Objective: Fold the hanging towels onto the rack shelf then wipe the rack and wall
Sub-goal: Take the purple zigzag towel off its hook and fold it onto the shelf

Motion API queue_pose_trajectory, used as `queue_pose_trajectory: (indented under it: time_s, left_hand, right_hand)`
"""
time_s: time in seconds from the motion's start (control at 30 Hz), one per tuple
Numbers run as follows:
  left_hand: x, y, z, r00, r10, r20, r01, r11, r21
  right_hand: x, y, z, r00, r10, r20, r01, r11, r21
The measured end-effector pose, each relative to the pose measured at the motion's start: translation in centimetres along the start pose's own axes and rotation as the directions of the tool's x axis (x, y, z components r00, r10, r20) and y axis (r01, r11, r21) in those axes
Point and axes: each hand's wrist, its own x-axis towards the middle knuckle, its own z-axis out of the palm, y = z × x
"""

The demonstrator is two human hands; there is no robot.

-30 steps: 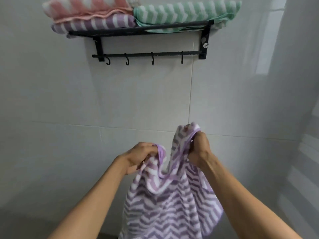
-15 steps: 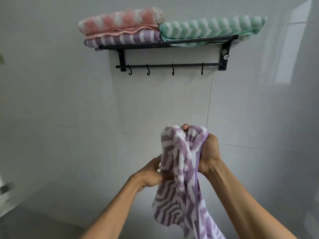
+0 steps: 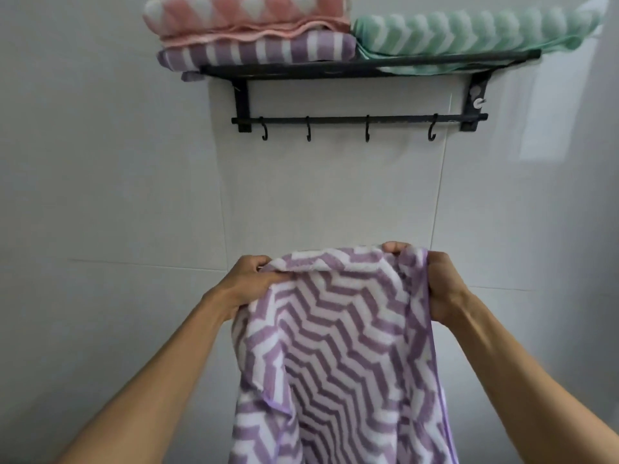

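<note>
Purple zigzag towel (image 3: 338, 346) hangs between left hand (image 3: 249, 283) – right hand (image 3: 438, 283), top corners gripped.

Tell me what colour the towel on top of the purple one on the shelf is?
Pink and white zigzags on the pink towel, seen in the head view.

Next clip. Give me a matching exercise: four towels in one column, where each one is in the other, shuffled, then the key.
Things:
1. pink towel
2. striped purple towel
3. green towel
4. zigzag purple towel

Places:
A. right half of the rack shelf
B. held up by the left hand and right hand
C. top of the left stack
D. bottom of the left stack

Pairs: 1-C, 2-D, 3-A, 4-B
</note>
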Motion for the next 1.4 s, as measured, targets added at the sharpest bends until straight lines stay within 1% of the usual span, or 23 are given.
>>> queue_pose_trajectory:
  time_s: [0.13, 0.2, 0.27, 0.37, 0.4, 0.43, 0.5, 0.53, 0.63, 0.67, 0.7, 0.77, 0.8, 0.83, 0.87, 0.93, 1.07, 1.13, 1.2, 1.27, 1.33, 1.37, 1.4]
  left_hand:
    - [2.5, 2.0, -2.1, 0.993, 0.108, 0.037, -0.106, 0.993, -0.052]
    - [3.5, 3.5, -1.9, 0.986, 0.158, 0.058, -0.154, 0.986, -0.062]
    - [4.4, 4.8, -1.6, 0.973, 0.211, 0.091, -0.211, 0.977, -0.012]
    - [5.6, 6.2, -0.8, 0.945, 0.281, 0.168, -0.296, 0.952, 0.072]
    - [5.9, 6.6, -0.5, 0.936, 0.292, 0.196, -0.315, 0.944, 0.097]
    - [6.1, 6.8, -0.2, 0.932, 0.291, 0.215, -0.319, 0.941, 0.109]
    - [6.4, 7.0, 0.1, 0.927, 0.279, 0.249, -0.314, 0.943, 0.11]
    - [6.6, 7.0, 0.2, 0.928, 0.271, 0.254, -0.303, 0.948, 0.096]
    - [7.1, 6.5, 0.4, 0.951, 0.19, 0.243, -0.202, 0.979, 0.025]
    - [7.1, 6.1, 0.3, 0.955, 0.129, 0.267, -0.153, 0.986, 0.07]
    - [6.8, 5.6, 0.1, 0.947, 0.048, 0.317, -0.111, 0.976, 0.186]
    - [6.1, 4.4, 0.8, 0.898, -0.127, 0.421, -0.054, 0.918, 0.392]
    - [6.0, 3.8, 1.5, 0.884, -0.141, 0.445, -0.042, 0.925, 0.377]
    - [5.9, 3.2, 2.2, 0.887, -0.098, 0.452, -0.031, 0.962, 0.27]
    - [6.0, 3.0, 3.1, 0.901, -0.035, 0.432, -0.009, 0.995, 0.099]
    - [6.3, 3.4, 4.9, 0.936, 0.061, 0.347, 0.019, 0.975, -0.223]
    - [6.2, 6.7, 8.6, 0.97, 0.135, 0.202, -0.028, 0.888, -0.459]
    - [6.1, 8.5, 10.2, 0.982, 0.135, 0.13, -0.049, 0.856, -0.514]
    - [6.1, 10.0, 11.8, 0.995, 0.099, 0.028, -0.07, 0.846, -0.528]
    - [6.2, 11.0, 13.0, 0.995, 0.054, -0.083, -0.088, 0.867, -0.491]
    - [6.2, 11.8, 14.7, 0.989, 0.031, -0.147, -0.096, 0.886, -0.454]
    - [6.1, 12.0, 15.6, 0.986, 0.025, -0.165, -0.1, 0.881, -0.463]
    - [5.9, 12.2, 16.4, 0.985, 0.019, -0.172, -0.101, 0.87, -0.483]
  right_hand:
    - [2.2, 1.9, 0.9, 0.991, 0.061, -0.119, -0.072, 0.993, -0.092]
    - [3.2, 2.4, 1.6, 0.987, 0.069, -0.143, -0.101, 0.969, -0.226]
    - [3.7, 2.7, 3.0, 0.994, 0.068, -0.086, -0.09, 0.954, -0.285]
    - [4.0, 2.4, 4.7, 0.983, 0.122, 0.138, -0.104, 0.986, -0.129]
    - [4.2, 2.4, 5.2, 0.977, 0.126, 0.173, -0.094, 0.978, -0.186]
    - [4.4, 2.4, 5.7, 0.977, 0.122, 0.176, -0.062, 0.947, -0.314]
    - [4.6, 2.5, 6.8, 0.989, 0.064, 0.132, 0.021, 0.829, -0.56]
    - [4.8, 2.5, 7.0, 0.995, 0.013, 0.1, 0.05, 0.797, -0.602]
    - [5.0, 1.6, 6.5, 0.984, -0.177, 0.008, 0.153, 0.83, -0.537]
    - [5.1, 1.1, 5.9, 0.974, -0.225, -0.031, 0.181, 0.849, -0.496]
    - [5.2, 0.5, 5.4, 0.965, -0.255, -0.057, 0.203, 0.87, -0.45]
    - [5.2, -0.6, 3.8, 0.957, -0.278, -0.079, 0.226, 0.892, -0.392]
    - [5.1, -1.2, 2.8, 0.954, -0.288, -0.085, 0.236, 0.893, -0.383]
    - [5.0, -1.8, 1.9, 0.951, -0.295, -0.098, 0.24, 0.897, -0.37]
    - [4.8, -2.4, 0.8, 0.947, -0.298, -0.118, 0.24, 0.904, -0.352]
    - [4.6, -3.3, -1.0, 0.948, -0.284, -0.143, 0.226, 0.918, -0.325]
    - [4.6, -3.4, -4.3, 0.961, -0.237, -0.142, 0.147, 0.873, -0.466]
    - [4.5, -3.5, -5.7, 0.966, -0.223, -0.129, 0.115, 0.822, -0.558]
    - [4.4, -3.2, -6.7, 0.969, -0.211, -0.132, 0.064, 0.725, -0.686]
    - [4.3, -2.4, -6.7, 0.941, -0.3, -0.158, 0.06, 0.606, -0.794]
    - [3.5, -1.6, -6.6, 0.876, -0.452, -0.169, 0.163, 0.607, -0.778]
    - [3.0, -1.2, -6.6, 0.873, -0.462, -0.155, 0.212, 0.647, -0.733]
    - [2.5, -0.9, -6.5, 0.899, -0.425, -0.11, 0.236, 0.679, -0.695]
